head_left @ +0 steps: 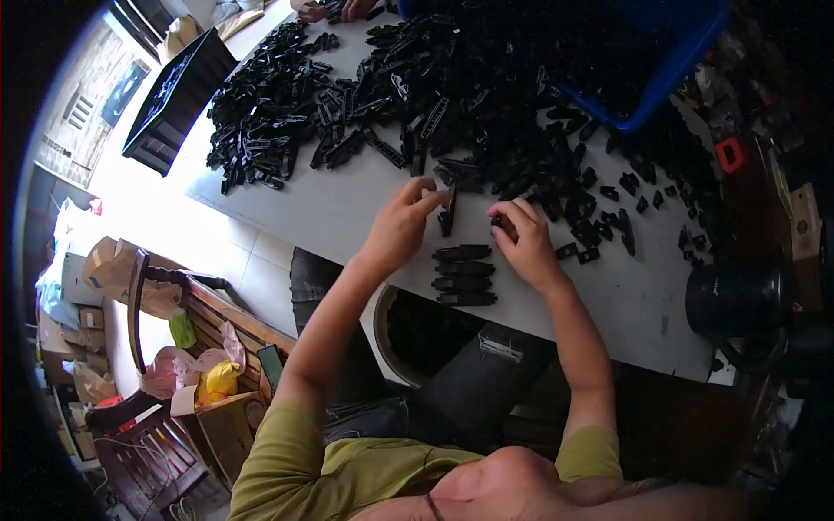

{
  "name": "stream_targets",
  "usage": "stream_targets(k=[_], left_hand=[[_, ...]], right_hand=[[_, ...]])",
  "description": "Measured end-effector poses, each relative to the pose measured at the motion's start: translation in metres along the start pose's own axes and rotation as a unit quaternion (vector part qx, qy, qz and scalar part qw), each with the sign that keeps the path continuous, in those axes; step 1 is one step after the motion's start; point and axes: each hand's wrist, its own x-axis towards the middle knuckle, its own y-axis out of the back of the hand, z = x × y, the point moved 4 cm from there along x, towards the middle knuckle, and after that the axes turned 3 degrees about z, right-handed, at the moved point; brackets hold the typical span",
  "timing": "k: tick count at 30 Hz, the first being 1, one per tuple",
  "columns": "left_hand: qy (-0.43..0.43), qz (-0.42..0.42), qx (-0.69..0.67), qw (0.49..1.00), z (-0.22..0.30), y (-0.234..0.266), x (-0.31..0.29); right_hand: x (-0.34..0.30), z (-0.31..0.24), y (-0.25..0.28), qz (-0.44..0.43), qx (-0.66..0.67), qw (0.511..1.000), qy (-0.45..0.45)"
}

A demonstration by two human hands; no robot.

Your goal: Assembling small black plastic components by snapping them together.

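Observation:
My left hand (397, 227) is over the near part of the table, fingers bent and pinching a long, narrow black plastic part (447, 214) that points towards me. My right hand (526, 242) is a short way to the right, its thumb and forefinger closed on a small black plastic piece (497, 221). Between my wrists, near the table's front edge, several long black parts (465, 283) lie side by side in a short column. Beyond both hands spreads a big heap of similar black parts (434, 87); small black pieces (591, 231) are scattered on its right.
A blue bin (638, 117) stands at the back right, a black crate (174, 100) at the far left. Another person's hands (334, 10) work at the far edge. A round container (380, 330) sits below the table's front edge. A dark cylindrical vessel (737, 300) is at right.

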Motion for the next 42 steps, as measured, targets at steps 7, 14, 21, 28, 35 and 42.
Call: stream_targets(k=[7, 14, 21, 28, 35, 42], left_hand=[[-0.092, -0.081, 0.082, 0.989, 0.001, 0.005, 0.011], [-0.039, -0.107, -0.030, 0.993, 0.008, -0.004, 0.006], [0.004, -0.076, -0.104, 0.992, 0.009, -0.004, 0.001], [0.020, -0.078, -0.109, 0.991, 0.002, -0.009, -0.001], [-0.004, -0.091, -0.129, 0.987, 0.004, -0.014, 0.004], [-0.099, -0.097, -0.087, 0.986, 0.014, -0.011, -0.004]], right_hand=[[-0.003, 0.008, -0.003, -0.005, -0.126, 0.992, 0.018], [-0.002, 0.008, 0.006, 0.008, -0.200, 0.977, -0.067], [-0.003, 0.005, -0.003, -0.023, -0.060, 0.998, 0.021], [-0.001, 0.011, 0.001, -0.046, -0.054, 0.997, -0.009], [0.007, 0.006, -0.013, -0.055, -0.109, 0.991, 0.048], [0.006, 0.016, 0.042, 0.134, -0.058, 0.989, -0.037]])
